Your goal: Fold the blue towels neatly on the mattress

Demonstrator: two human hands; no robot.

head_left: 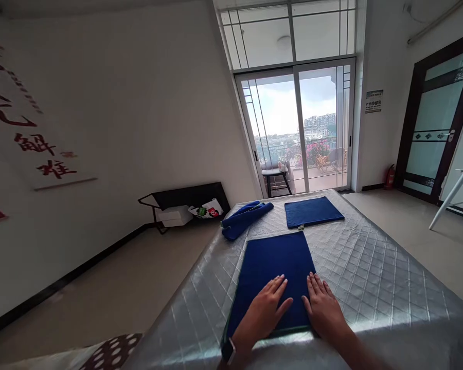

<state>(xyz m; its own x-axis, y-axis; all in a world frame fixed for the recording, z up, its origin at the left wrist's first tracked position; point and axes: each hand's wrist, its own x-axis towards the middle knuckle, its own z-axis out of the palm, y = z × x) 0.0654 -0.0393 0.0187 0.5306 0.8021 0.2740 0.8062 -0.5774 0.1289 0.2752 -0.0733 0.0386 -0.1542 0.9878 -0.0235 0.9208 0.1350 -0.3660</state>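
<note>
A dark blue towel [273,262] lies flat and folded on a quilted silver mattress [370,277]. My left hand [264,311] rests palm down on its near part, fingers stretched out. My right hand [324,306] lies flat on the towel's near right edge, fingers together and extended, partly on the mattress. Neither hand holds anything. A dark watch sits on my left wrist.
A second flat blue towel [312,211] lies farther back on the mattress, and a rumpled blue towel [245,218] sits at the far left. Beyond are glass balcony doors [301,128], a black low shelf [185,203], a stool [277,180], a white table leg [453,198] and a dark-framed door [435,118].
</note>
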